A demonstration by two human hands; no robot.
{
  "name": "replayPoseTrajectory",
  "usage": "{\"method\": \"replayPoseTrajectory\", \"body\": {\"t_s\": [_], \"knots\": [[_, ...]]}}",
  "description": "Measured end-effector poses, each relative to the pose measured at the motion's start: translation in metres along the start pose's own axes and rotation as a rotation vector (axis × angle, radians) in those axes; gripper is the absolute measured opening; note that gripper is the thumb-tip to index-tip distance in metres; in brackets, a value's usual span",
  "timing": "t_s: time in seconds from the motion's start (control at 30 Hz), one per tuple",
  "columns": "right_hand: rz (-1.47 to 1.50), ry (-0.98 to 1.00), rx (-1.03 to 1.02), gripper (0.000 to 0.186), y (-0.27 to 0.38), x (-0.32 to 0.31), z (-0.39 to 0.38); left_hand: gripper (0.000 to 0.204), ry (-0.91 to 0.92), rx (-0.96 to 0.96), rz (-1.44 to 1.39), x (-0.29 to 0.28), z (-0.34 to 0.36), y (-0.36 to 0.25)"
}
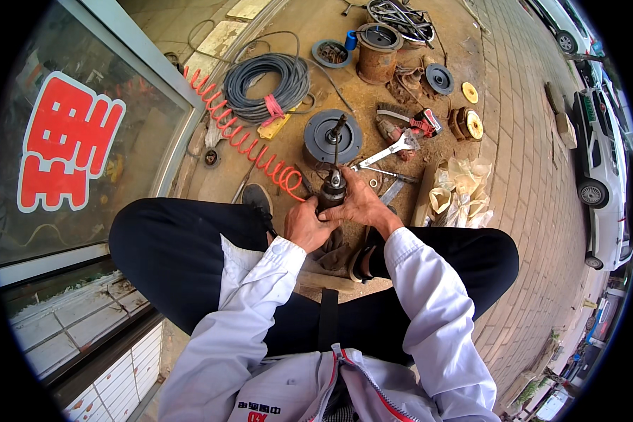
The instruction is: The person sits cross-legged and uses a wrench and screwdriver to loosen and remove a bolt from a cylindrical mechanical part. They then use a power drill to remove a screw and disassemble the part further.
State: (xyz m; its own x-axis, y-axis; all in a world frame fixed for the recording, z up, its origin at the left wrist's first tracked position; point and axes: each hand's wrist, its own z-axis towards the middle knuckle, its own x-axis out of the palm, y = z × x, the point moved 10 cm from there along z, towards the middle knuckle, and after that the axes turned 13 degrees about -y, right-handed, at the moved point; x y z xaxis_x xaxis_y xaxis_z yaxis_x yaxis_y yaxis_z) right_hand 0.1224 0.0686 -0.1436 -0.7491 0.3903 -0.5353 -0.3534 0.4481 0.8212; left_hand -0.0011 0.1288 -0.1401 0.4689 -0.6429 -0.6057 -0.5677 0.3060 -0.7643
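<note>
Air tool point(332, 191) held out between your knees point(137, 225). Left hand point(306, 225) wrapped round its near end, right hand point(362, 202) clasping it farther up; keep both firm. Shaft point(336, 149) points away from you: keep well clear, tip point(342, 121) in sight (whether it spins, can't tell).

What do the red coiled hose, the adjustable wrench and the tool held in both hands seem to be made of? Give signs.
Red coiled hose: probably plastic, smooth and bright; its even loops look springy.
Adjustable wrench: metal, likely steel, with a silvery shine.
Held tool: dark, perhaps metal or plastic; greyish glints near its front suggest metal there.
</note>
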Motion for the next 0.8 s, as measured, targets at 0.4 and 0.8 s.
{"method": "replayPoseTrajectory", "body": {"t_s": [0.4,0.8], "knots": [[-0.002,-0.066,-0.07,0.116,0.009,-0.005,-0.002,0.045,-0.031,0.011,0.042,0.004,0.001,0.003],[-0.015,-0.043,-0.031,0.094,0.012,-0.006,-0.002,0.046,-0.043,-0.007,0.05,0.008,-0.001,0.008]]}}
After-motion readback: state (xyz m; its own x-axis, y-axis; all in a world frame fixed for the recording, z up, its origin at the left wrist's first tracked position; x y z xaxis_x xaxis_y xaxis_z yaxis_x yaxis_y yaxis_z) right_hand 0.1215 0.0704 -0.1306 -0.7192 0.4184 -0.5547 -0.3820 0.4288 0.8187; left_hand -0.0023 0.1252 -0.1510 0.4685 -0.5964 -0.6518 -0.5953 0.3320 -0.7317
